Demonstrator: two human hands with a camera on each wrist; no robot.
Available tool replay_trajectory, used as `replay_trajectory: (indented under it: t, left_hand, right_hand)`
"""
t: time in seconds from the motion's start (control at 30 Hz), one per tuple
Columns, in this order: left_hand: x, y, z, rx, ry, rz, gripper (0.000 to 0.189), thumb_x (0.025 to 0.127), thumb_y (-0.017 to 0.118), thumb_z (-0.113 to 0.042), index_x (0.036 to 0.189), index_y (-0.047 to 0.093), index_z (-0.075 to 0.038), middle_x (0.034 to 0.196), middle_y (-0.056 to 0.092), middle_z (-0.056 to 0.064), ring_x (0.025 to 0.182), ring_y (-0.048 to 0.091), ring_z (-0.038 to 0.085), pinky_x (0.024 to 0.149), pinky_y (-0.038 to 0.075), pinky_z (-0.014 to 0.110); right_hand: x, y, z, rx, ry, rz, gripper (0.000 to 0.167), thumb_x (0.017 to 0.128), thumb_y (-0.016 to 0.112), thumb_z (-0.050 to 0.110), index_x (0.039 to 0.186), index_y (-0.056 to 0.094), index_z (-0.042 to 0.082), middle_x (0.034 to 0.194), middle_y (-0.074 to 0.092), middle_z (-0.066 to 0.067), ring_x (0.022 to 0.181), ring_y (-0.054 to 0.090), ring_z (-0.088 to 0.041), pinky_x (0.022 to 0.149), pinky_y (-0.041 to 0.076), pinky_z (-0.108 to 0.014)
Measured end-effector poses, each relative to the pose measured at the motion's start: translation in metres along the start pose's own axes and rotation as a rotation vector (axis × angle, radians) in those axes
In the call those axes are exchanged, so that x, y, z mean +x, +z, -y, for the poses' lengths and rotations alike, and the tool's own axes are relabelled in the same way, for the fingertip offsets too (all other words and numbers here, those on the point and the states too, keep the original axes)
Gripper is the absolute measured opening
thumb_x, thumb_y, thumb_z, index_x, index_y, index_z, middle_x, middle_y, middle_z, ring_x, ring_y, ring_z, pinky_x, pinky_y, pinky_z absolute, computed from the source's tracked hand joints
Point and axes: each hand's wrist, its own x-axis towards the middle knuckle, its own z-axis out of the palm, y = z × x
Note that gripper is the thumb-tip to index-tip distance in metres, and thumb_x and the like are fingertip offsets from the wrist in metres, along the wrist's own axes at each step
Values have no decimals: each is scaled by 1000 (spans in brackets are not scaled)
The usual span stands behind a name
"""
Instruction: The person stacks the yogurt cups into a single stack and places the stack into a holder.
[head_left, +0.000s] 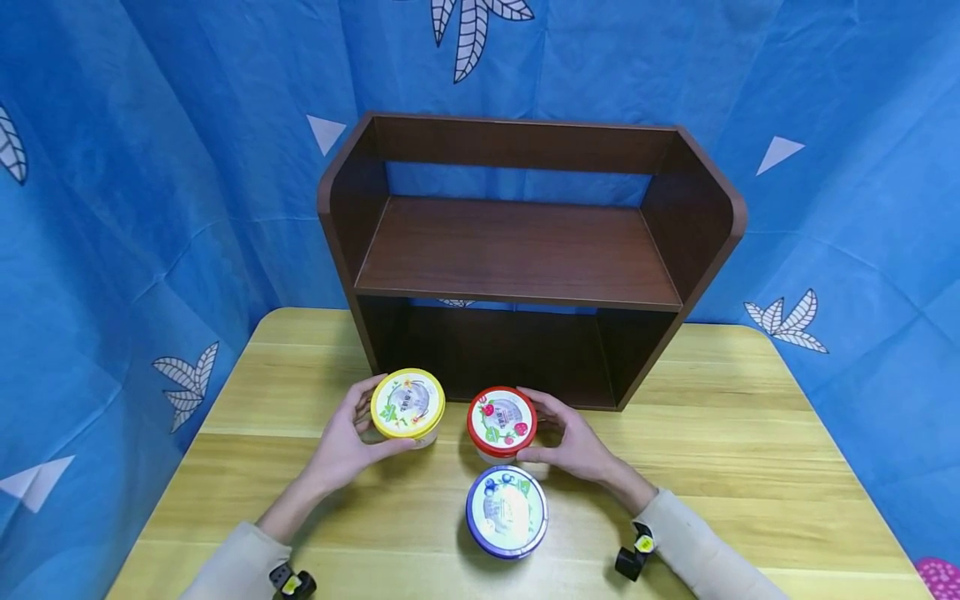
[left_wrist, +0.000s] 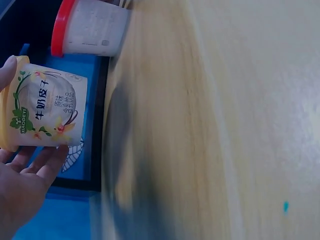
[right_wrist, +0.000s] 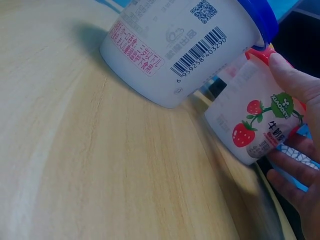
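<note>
My left hand (head_left: 347, 437) grips a yellow-lidded tub (head_left: 408, 404), thumb on one side and fingers on the other. In the left wrist view, that tub (left_wrist: 50, 105) is held off the table. On the other side, my right hand (head_left: 573, 437) holds a red-lidded tub (head_left: 501, 422) with strawberries printed on it, thumb against its lid rim in the right wrist view. Whether that tub (right_wrist: 255, 110) touches the table I cannot tell. Nearer to me, a larger blue-lidded tub (head_left: 507, 512) stands upright on the table, untouched, between the forearms.
A dark brown two-tier shelf (head_left: 517, 250) stands at the back of the wooden table (head_left: 750, 467), just beyond both hands. Its lower compartment faces me. Blue patterned cloth (head_left: 187, 125) hangs behind and at the sides. A pink object (head_left: 939, 577) shows at the lower right.
</note>
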Motion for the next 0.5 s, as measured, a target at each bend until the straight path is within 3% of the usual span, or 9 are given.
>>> replay_trajectory:
  t: [0.1,0.33,0.5]
  left_hand:
    - [-1,0,-3,3,4,-5,101,76,97,-24,157,38,-13,153,54,13,142,54,34,118,47,54]
    - [-2,3,-6,-44,48,-19,99,76,96,-19,157,39,-13,153,55,12,141,54,31,106,47,13]
    - [-2,4,-11,-49,68,-18,98,77,96,-19,157,39,-14,154,55,11,141,54,31,104,46,10]
  right_hand:
    - [0,-1,-1,1,-3,0,84,85,89,20,158,46,14,151,60,-15,126,64,-26,104,56,-27]
    - [0,-1,-3,1,-14,-3,84,85,89,19,157,47,14,150,62,-15,124,65,-22,104,56,-27]
    - [1,0,-3,10,-12,-3,84,85,89,18,157,46,14,150,62,-16,125,65,-25,103,56,-27]
